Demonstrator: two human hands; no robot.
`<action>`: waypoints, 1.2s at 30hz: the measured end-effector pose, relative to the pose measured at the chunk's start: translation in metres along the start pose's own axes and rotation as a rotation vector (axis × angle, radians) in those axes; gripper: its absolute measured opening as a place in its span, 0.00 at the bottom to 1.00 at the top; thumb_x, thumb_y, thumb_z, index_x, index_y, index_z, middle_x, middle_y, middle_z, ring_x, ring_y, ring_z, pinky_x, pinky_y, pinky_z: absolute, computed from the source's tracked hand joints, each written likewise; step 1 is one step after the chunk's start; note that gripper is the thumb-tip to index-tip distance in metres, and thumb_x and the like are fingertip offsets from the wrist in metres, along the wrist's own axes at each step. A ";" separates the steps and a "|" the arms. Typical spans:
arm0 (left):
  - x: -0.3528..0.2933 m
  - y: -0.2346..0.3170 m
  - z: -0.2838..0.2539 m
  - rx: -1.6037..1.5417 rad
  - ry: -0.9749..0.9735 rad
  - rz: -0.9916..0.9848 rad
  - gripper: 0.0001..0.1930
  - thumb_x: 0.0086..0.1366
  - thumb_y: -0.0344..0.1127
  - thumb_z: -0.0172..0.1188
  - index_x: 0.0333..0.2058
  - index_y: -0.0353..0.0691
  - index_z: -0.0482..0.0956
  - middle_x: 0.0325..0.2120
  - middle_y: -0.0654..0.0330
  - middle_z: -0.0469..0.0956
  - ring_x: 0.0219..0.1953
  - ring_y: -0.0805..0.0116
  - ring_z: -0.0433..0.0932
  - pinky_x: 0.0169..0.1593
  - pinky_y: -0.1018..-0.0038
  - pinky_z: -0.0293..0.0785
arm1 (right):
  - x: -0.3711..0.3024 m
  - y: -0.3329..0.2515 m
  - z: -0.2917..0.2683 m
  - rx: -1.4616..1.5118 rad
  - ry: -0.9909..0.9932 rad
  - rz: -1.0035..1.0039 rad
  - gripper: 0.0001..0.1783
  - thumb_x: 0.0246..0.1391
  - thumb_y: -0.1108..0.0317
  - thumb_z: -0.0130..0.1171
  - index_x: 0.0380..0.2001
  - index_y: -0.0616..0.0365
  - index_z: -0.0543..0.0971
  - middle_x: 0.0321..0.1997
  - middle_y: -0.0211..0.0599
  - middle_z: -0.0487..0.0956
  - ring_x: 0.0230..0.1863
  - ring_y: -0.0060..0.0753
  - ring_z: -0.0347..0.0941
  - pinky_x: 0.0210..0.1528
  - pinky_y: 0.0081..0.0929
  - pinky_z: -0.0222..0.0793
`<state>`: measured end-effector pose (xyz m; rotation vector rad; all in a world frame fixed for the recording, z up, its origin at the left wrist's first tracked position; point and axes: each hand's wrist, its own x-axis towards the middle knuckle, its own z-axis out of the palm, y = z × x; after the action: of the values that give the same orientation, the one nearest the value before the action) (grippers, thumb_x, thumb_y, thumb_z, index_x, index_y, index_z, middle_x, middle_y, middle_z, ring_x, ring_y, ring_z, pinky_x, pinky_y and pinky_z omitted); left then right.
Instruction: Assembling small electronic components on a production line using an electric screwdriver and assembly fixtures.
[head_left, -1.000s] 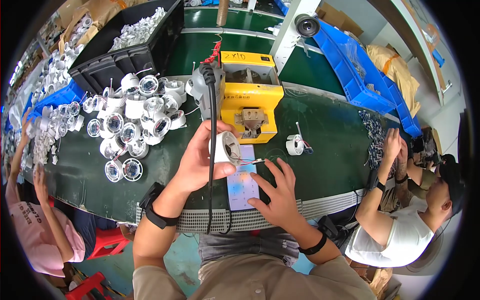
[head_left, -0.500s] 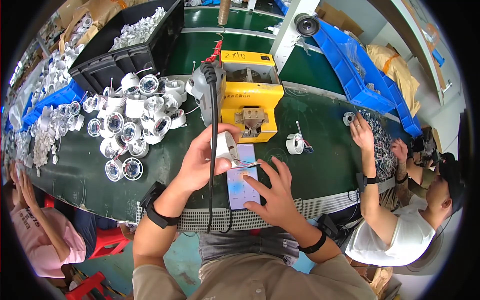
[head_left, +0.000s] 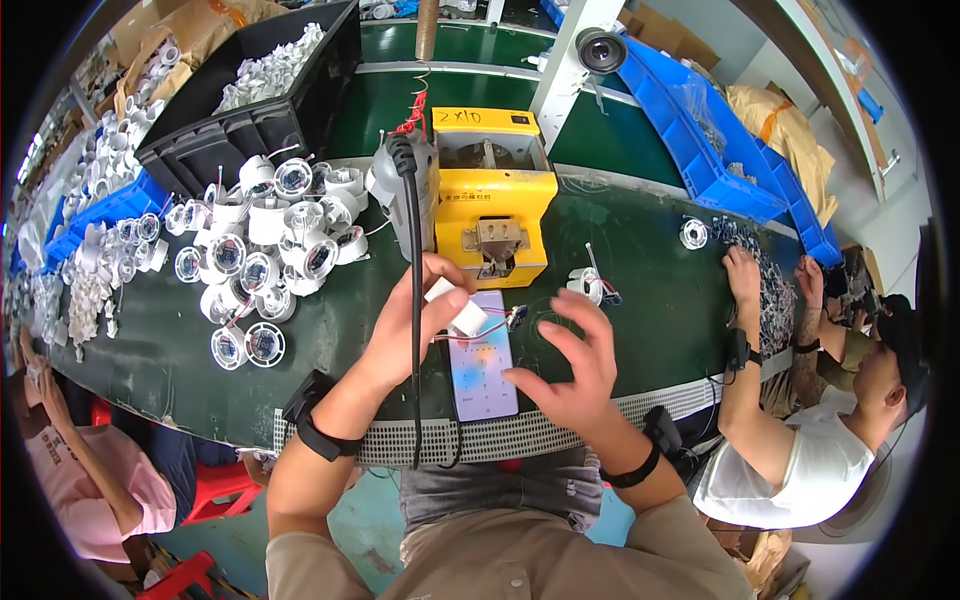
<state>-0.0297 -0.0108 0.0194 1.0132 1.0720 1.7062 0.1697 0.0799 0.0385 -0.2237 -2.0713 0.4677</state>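
Observation:
My left hand [head_left: 408, 325] is closed around a white round plastic housing [head_left: 462, 310], held above the bench in front of a yellow machine [head_left: 495, 205]. Thin red and dark wires run from the housing to a small circuit board [head_left: 516, 318] that dangles at its right. My right hand [head_left: 575, 370] is open, fingers apart and curved, just right of the board and not touching it. Beneath the hands lies a phone [head_left: 483, 375] with its screen lit. Another white housing [head_left: 585, 287] with wires and a board rests on the bench to the right.
A heap of white housings [head_left: 265, 240] lies at the left, by a black crate [head_left: 240, 130]. A black cable [head_left: 414, 300] hangs before my left hand. Blue bins [head_left: 700, 140] stand at the far right. One co-worker [head_left: 810, 440] sits right, another [head_left: 90, 460] left.
My right hand has drawn back from the wires and spread its fingers. The housing in my left hand has tilted. The right co-worker's hand has left a white ring part.

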 end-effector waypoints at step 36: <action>-0.004 0.016 -0.001 -0.307 -0.059 -0.081 0.37 0.52 0.22 0.69 0.60 0.42 0.62 0.51 0.55 0.67 0.45 0.65 0.77 0.38 0.72 0.77 | -0.029 0.001 -0.001 -0.089 -0.546 0.020 0.24 0.39 0.50 0.73 0.39 0.49 0.85 0.57 0.40 0.73 0.62 0.55 0.63 0.63 0.59 0.56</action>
<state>-0.0333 -0.0191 0.0329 0.8080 0.7731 1.7002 0.1851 0.0714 0.0157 -0.1823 -2.6288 0.4872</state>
